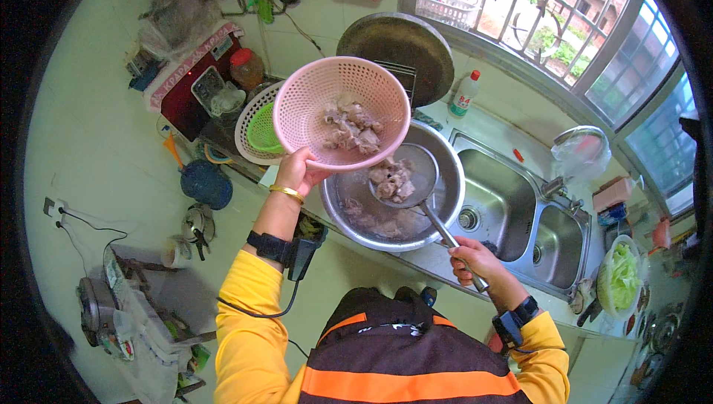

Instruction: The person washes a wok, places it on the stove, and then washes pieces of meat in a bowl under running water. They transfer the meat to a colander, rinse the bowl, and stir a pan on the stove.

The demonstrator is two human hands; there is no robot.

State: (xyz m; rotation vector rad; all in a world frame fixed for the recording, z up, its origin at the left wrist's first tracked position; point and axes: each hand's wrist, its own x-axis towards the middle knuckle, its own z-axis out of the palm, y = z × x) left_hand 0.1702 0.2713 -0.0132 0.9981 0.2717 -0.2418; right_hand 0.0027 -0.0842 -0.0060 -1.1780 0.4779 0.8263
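Note:
With my left hand [303, 173] I grip the near rim of a pink plastic colander [301, 109], tilted so its inside faces me. Pale chunks of meat [351, 125] lie in it. My right hand [473, 262] holds the metal handle of a mesh skimmer [426, 167]. More meat chunks [392, 180] rest in the skimmer's bowl, over a large stainless steel basin [457, 192]. Cloudy liquid and further pieces of meat [384, 223] show in the basin. The colander overlaps the basin's far left side and hides part of it.
Right of the basin is a double steel sink [501, 181]. Behind stand a large round dark pan or lid [398, 42] and a red-capped bottle [465, 95]. A bowl of lettuce [619, 278] sits at the right. Left of the colander are a white basket [245, 136] and a green strainer [264, 128].

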